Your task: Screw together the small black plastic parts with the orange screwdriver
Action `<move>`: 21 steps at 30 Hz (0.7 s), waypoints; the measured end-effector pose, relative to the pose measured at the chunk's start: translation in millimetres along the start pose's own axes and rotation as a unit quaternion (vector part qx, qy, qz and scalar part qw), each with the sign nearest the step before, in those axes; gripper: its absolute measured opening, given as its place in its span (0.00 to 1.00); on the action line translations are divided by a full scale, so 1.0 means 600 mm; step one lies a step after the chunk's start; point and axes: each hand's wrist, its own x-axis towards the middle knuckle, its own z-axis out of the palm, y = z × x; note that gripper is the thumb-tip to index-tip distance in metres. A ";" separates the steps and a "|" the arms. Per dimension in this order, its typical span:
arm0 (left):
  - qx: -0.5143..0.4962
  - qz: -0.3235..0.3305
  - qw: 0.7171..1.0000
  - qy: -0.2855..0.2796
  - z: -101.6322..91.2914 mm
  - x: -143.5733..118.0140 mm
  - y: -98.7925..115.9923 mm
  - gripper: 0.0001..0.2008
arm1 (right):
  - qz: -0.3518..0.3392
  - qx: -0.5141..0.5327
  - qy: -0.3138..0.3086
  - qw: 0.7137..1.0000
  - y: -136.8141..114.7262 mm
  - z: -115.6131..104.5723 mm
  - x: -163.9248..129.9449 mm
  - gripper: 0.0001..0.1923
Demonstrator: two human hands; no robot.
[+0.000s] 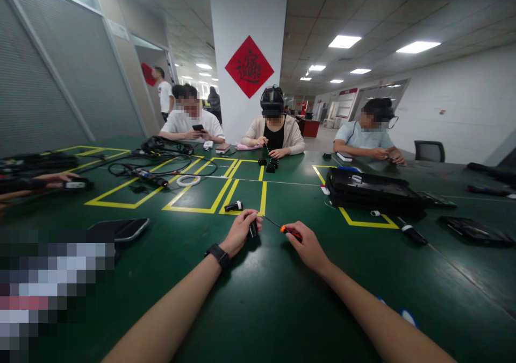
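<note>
At frame center, the left hand (241, 229) grips a small black part (252, 229) while the right hand (307, 243) closes around a screwdriver (282, 228), tip at the part; another black part (233, 206) waits on the tabletop (274, 298).

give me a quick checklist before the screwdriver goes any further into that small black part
1. Left hand grips the small black part: ok.
2. Right hand holds the screwdriver by its orange handle: ok.
3. Tip seated in a screw: cannot tell, too small.
4. Part steadied on the green table: cannot tell, the hand hides its underside.
5. Spare black part lies apart from the hands, inside the yellow tape: ok.
6. Co-workers' hands away from this spot: ok.
</note>
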 end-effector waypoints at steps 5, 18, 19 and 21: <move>-0.049 -0.024 0.998 -0.013 0.002 0.002 -0.003 0.12 | -0.011 0.008 -0.006 1.000 -0.007 0.001 -0.003 0.10; 0.072 0.011 0.997 -0.025 0.017 -0.015 0.011 0.17 | -0.009 0.011 -0.015 1.000 -0.010 0.003 -0.005 0.10; 0.111 0.027 0.993 -0.023 0.016 -0.015 0.011 0.16 | -0.008 0.012 -0.012 1.000 -0.009 0.003 -0.005 0.10; 0.195 0.074 0.978 -0.017 0.014 -0.014 0.011 0.13 | -0.004 0.011 -0.008 1.000 -0.005 0.004 -0.005 0.11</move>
